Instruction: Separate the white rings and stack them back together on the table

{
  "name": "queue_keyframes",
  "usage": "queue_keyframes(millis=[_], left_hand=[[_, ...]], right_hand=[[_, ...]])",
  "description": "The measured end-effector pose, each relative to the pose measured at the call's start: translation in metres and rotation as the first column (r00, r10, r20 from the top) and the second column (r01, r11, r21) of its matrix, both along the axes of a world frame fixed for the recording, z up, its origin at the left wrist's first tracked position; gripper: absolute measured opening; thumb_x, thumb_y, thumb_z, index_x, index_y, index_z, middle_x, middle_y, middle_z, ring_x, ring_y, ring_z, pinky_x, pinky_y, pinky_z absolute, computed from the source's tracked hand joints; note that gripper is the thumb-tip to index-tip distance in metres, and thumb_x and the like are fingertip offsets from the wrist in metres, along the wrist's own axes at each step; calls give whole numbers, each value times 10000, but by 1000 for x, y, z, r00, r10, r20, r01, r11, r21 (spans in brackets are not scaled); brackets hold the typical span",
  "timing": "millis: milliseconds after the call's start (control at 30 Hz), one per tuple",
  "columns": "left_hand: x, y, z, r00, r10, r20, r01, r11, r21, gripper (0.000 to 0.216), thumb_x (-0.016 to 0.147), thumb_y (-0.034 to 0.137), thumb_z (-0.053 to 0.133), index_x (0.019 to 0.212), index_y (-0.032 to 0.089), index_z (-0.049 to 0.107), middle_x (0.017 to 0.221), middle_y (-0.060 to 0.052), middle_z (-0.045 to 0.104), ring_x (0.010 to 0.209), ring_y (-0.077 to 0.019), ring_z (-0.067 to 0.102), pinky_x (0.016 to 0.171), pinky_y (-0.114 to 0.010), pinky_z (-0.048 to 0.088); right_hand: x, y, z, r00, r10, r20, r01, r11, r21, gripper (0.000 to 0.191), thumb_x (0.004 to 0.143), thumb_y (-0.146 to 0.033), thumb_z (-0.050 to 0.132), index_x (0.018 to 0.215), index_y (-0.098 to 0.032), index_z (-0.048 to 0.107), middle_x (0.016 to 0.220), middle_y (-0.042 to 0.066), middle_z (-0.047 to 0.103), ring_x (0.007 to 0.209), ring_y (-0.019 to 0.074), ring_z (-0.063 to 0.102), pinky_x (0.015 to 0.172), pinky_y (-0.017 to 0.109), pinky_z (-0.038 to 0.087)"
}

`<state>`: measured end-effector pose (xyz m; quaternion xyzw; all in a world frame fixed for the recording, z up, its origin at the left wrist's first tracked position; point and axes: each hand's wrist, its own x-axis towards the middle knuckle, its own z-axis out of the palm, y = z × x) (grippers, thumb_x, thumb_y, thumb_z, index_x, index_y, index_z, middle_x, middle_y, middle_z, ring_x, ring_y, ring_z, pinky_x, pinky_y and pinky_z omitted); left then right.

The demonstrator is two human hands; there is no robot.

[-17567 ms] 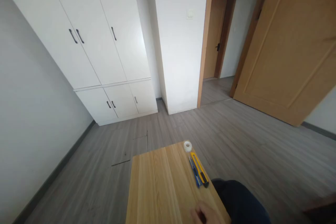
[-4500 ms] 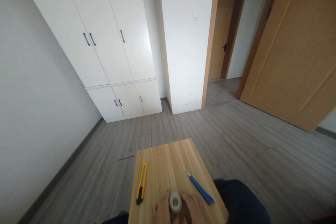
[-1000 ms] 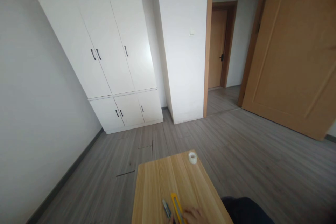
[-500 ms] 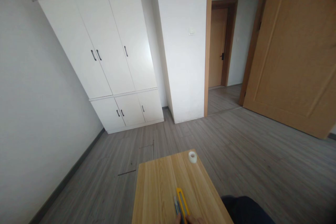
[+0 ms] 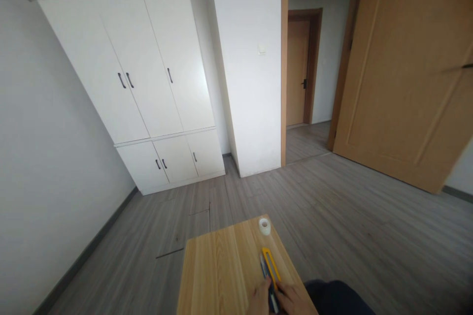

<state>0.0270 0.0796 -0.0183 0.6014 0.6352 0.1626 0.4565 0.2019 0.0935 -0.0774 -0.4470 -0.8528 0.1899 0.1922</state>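
A light wooden table (image 5: 218, 275) fills the bottom of the head view. A yellow utility knife (image 5: 271, 266) and a blue pen (image 5: 263, 269) lie side by side near its right edge, pointing away from me. A small roll of clear tape (image 5: 264, 225) sits at the far right corner. My left hand (image 5: 259, 300) and my right hand (image 5: 295, 300) are cut off by the bottom edge. Their fingers close on the near ends of the pen and knife, left on the pen, right on the knife.
My dark trouser leg (image 5: 340, 298) shows right of the table. Grey wood floor (image 5: 332, 226) lies beyond. A white wardrobe (image 5: 148, 88) stands at the back left. An open wooden door (image 5: 406, 74) and a doorway (image 5: 301, 74) are at the back right.
The knife and pen have slid to the right and further from me, now near the table's right edge below the tape. Both hands show more. The camera has turned slightly.
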Motion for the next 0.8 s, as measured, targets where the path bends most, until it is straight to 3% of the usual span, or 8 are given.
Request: queue_keyframes(millis=[67, 200, 300, 467, 633, 800], left_hand=[[13, 15, -1, 998, -36, -42, 35, 999, -39, 631, 825, 84, 348, 1439, 139, 479, 1580, -92, 471, 1478, -197, 432, 1295, -360, 233], [29, 30, -4, 993, -77, -85, 72, 996, -55, 769, 722, 7, 426, 1484, 101, 381, 1613, -107, 408, 1516, -227, 368, 1313, -416, 186], [32, 33, -8, 993, -68, -95, 63, 997, -48, 741, 754, 11, 372, 1488, 117, 373, 1620, -108, 392, 1526, -242, 347, 1305, -452, 223], [34, 31, -8, 993, -59, -102, 60, 998, 5, 753, 735, -18, 364, 1484, 65, 362, 1623, -149, 386, 1515, -240, 369, 1308, -414, 227], [36, 25, -4, 996, -52, -77, 56, 997, 49, 748, 723, -3, 427, 1468, 36, 383, 1607, -172, 400, 1502, -248, 393, 1307, -424, 237], [32, 17, 4, 998, -47, -44, 51, 993, 105, 703, 782, 75, 370, 1483, 12, 346, 1614, -167, 415, 1509, -229, 381, 1295, -383, 265]], right_hand=[[7, 7, 14, 999, -44, 27, 46, 998, -52, 497, 813, -216, 684, 1310, -242, 672, 1359, 131, 681, 1248, 318, 638, 1082, 410, 499], [14, 15, 26, 993, -113, 36, 117, 986, -120, 640, 741, -35, 565, 1348, -226, 640, 1415, 121, 643, 1299, 295, 593, 1123, 417, 456], [15, 17, 26, 993, -114, 12, 115, 984, -137, 616, 788, -57, 569, 1376, -235, 615, 1433, 118, 628, 1290, 287, 595, 1114, 403, 464], [11, 17, 34, 984, -164, 65, 174, 958, -226, 550, 834, -101, 561, 1372, -197, 621, 1457, 132, 606, 1329, 305, 557, 1143, 423, 432], [10, 10, 39, 981, -191, -22, 183, 963, -200, 566, 841, -102, 528, 1382, -247, 610, 1442, 86, 626, 1299, 280, 571, 1135, 418, 434], [7, 1, 55, 976, -210, -65, 192, 958, -212, 503, 889, -102, 478, 1355, -212, 631, 1440, 100, 621, 1315, 268, 550, 1158, 415, 406]])
